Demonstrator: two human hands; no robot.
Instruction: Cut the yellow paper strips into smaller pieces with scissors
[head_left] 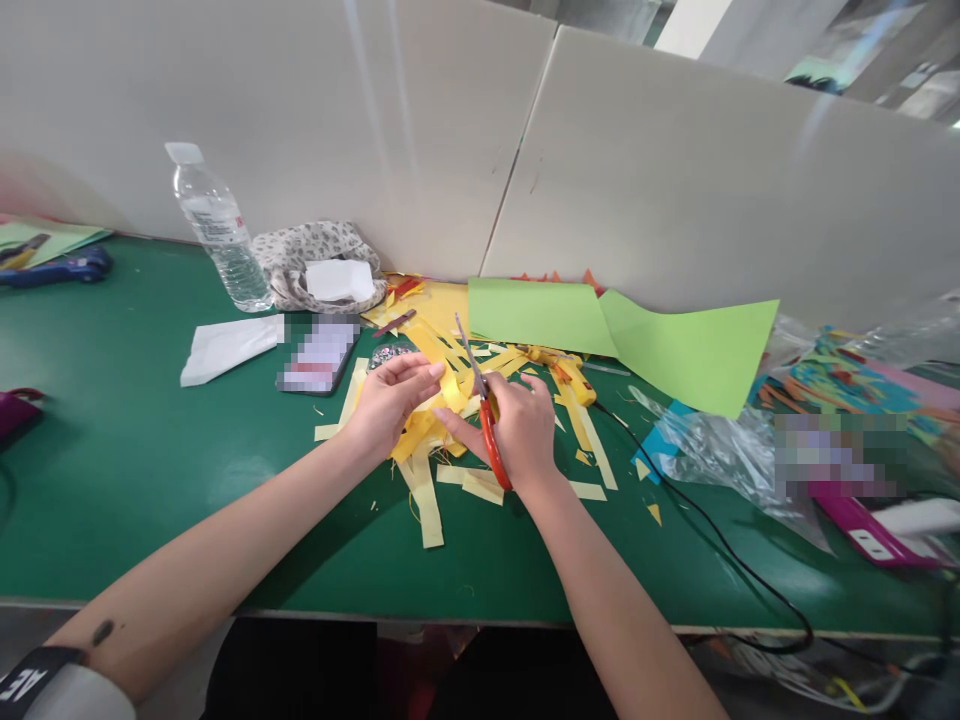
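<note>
My left hand [384, 402] pinches a bright yellow paper strip [452, 388] between thumb and fingers, above the middle of the table. Close beside it on the right, my right hand [523, 425] is wrapped round scissors with red handles [490, 445], their blades pointing up and away from me. The right thumb reaches toward the held strip; whether it touches it I cannot tell. Beneath both hands lies a loose heap of pale and bright yellow paper strips [426, 510], partly hidden by them. A yellow glue gun [576, 384] with a black cord rests just right of the scissors.
Green paper sheets [544, 315] lean by the white partition [675, 180]. At left are a water bottle [221, 235], a patterned pouch [319, 240], white tissue [225, 350] and a phone [319, 355]. Clear plastic [735, 455] lies right; the black cord [705, 525] crosses the green table [187, 490].
</note>
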